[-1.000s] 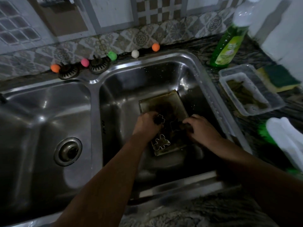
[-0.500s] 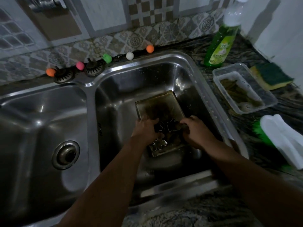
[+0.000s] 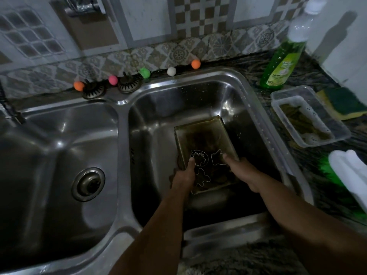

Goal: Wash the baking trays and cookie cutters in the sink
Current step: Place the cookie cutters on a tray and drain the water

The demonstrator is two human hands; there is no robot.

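Observation:
A dark, stained rectangular baking tray (image 3: 204, 135) lies in the right basin of the steel double sink (image 3: 256, 108). Three wire-thin metal cookie cutters rest inside it: a flower-shaped one (image 3: 199, 158), one beside it on the right (image 3: 217, 157), and a third nearer me (image 3: 203, 178). My left hand (image 3: 183, 175) grips the tray's left wall, thumb inside touching the flower cutter. My right hand (image 3: 241, 171) grips the right wall, thumb against the right cutter. The fingers under the tray are hidden.
The left basin holds a drain (image 3: 88, 183). On the right counter stand a green dish soap bottle (image 3: 282, 64), a clear plastic tub of murky water (image 3: 309, 120), a green-yellow sponge (image 3: 345, 102) and a white-handled green brush (image 3: 349, 173). Two strainers (image 3: 129, 86) and small coloured balls (image 3: 145, 72) line the back rim.
Both hands have come off the cutters and spread apart to the tray's side walls. The cutters that were under the fingers now lie uncovered in the tray.

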